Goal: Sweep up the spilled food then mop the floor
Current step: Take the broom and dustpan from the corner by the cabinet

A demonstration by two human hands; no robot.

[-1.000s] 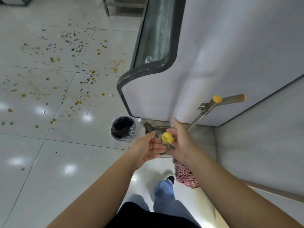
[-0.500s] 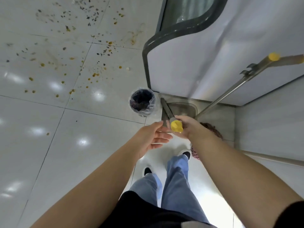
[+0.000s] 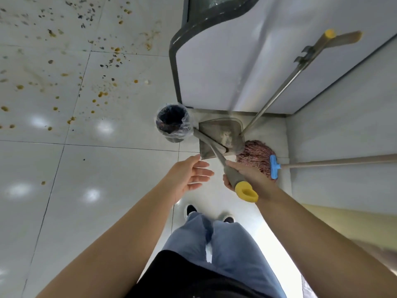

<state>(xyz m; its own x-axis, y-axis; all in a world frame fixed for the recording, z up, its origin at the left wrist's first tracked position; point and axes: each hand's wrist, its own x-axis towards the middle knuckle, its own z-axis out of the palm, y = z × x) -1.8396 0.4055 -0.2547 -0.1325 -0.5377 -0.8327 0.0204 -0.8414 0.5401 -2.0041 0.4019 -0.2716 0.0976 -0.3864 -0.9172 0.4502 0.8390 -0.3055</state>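
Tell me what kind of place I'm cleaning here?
Probably a shop or canteen corner: a white glass-topped chest cabinet on pale floor tiles strewn with spilled food, beside a lined bin.

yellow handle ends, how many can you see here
2. One yellow handle end sits on the grey handle gripped by the right hand. The other yellow handle end is on the metal pole leaning against the white cabinet, upper right.

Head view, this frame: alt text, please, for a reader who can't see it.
Seen from above, a person's right hand grips a grey, yellow-tipped handle running down to a dustpan on a white tiled floor; the left hand is open beside it. A lined bin and mop flank the dustpan; spilled food lies beyond.
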